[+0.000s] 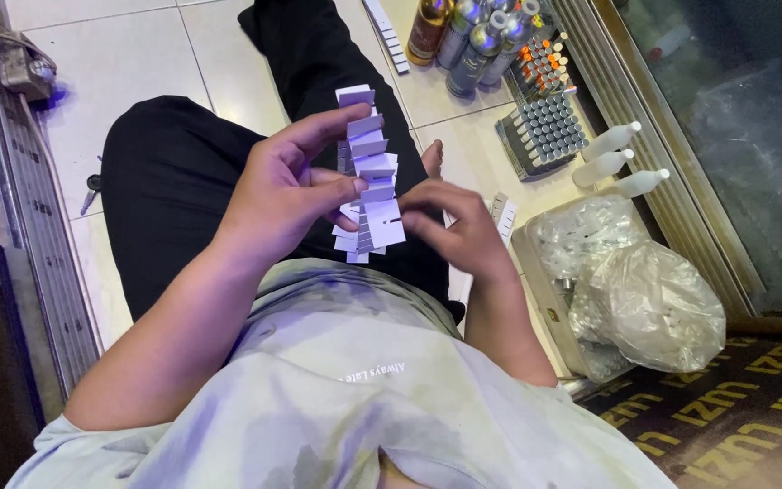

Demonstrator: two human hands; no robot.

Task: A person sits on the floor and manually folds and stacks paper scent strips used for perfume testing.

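My left hand [287, 186] pinched the fanned stack of small white cards [368, 177] upright so each edge showed, right hand [459, 226] fingertips pinching the lowest card (tray of vials [545, 136] beyond)

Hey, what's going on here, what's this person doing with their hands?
A person sits on a tiled floor holding a fanned stack of small white cards over their lap. The left hand grips the stack from the side, and the right hand pinches its lower end. To their right are a tray of small vials, several metallic bottles, three white bottles and a box holding clear plastic bags.
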